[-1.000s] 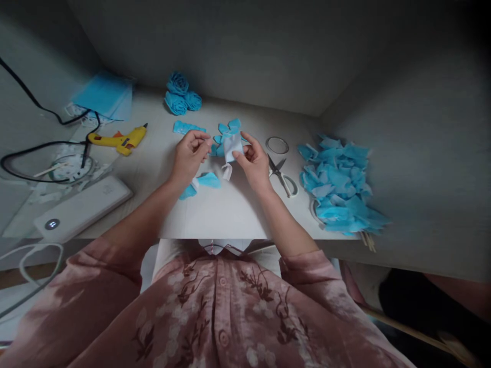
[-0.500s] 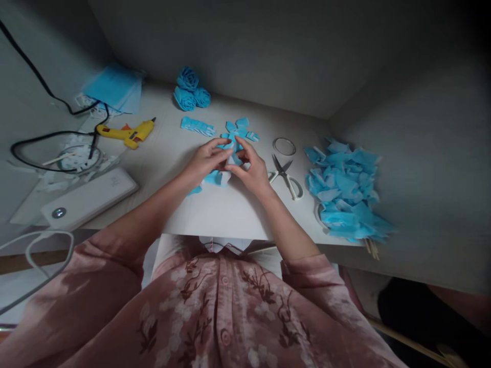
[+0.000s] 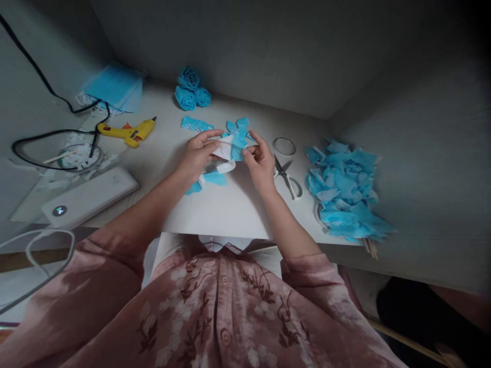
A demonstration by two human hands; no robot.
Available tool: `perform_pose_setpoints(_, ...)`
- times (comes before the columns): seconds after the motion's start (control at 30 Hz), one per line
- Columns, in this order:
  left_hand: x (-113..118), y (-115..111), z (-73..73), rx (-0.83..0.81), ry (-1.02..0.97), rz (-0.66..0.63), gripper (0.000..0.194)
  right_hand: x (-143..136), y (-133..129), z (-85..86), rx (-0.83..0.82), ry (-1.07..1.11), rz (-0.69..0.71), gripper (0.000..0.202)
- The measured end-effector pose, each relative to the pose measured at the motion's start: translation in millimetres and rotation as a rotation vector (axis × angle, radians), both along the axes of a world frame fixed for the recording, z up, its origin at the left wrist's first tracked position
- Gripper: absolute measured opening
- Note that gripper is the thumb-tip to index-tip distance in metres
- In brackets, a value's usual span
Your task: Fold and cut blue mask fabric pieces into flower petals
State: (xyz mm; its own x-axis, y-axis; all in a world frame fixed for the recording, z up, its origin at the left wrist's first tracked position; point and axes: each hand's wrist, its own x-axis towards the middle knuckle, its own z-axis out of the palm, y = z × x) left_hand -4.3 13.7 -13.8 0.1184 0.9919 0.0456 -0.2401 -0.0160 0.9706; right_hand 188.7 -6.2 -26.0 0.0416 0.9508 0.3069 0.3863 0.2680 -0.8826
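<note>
Over the middle of the table, my left hand (image 3: pixel 199 153) pinches the white side of a thin blue-and-white fabric piece (image 3: pixel 227 147). My right hand (image 3: pixel 261 159) grips its blue end between thumb and fingers, so the piece is stretched between both hands. Just beyond lie blue petal-shaped cutouts (image 3: pixel 241 124), partly hidden behind the held piece. A folded blue strip (image 3: pixel 195 123) rests past my left fingers. Below my hands are loose blue scraps (image 3: pixel 215 178). Scissors (image 3: pixel 287 179) with white handles lie spread beside my right hand.
Three blue fabric roses (image 3: pixel 187 97) stand at the back. On the left are blue face masks (image 3: pixel 113 87), a yellow glue gun (image 3: pixel 132 133), a black cable and a white power bank (image 3: pixel 90 197). A wire ring (image 3: pixel 284 146) and a heap of blue fabric flowers (image 3: pixel 343 179) lie right.
My hands have moved apart. The fabric piece, bunched between my fingers before, is now spread out with its white side showing on the left.
</note>
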Motion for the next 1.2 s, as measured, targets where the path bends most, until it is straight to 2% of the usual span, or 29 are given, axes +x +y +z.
perform_pose_setpoints(0.23,-2.8,7.0,-6.2,-0.010,-0.139,0.001,0.044,2.5,7.0,-7.8,0.013,0.125,-0.026,0.062)
perform_pose_setpoints(0.47,-2.2,5.2,-4.2,-0.003,-0.121,0.020,0.041,1.3,4.2,-3.4,-0.018,0.190,-0.103,0.034)
perform_pose_setpoints(0.57,-3.0,5.6,-3.9,-0.003,-0.111,0.038,0.041,1.4,4.9,-2.8,-0.009,0.260,-0.118,0.029)
perform_pose_setpoints(0.93,-2.6,3.0,-2.3,-0.034,-0.186,0.029,0.036,3.2,8.0,-3.4,-0.108,0.650,-0.106,0.034)
perform_pose_setpoints(1.0,-3.5,3.6,-1.4,-0.049,-0.196,0.027,0.036,2.9,6.6,-0.2,-0.132,0.686,-0.067,0.037)
perform_pose_setpoints(1.1,-5.0,5.3,0.4,-0.087,-0.248,0.026,0.033,4.5,4.2,5.6,-0.142,0.706,0.028,0.048)
perform_pose_setpoints(1.2,-5.8,6.6,2.1,-0.121,-0.286,0.024,0.027,11.5,6.2,6.9,-0.123,0.784,0.000,0.061)
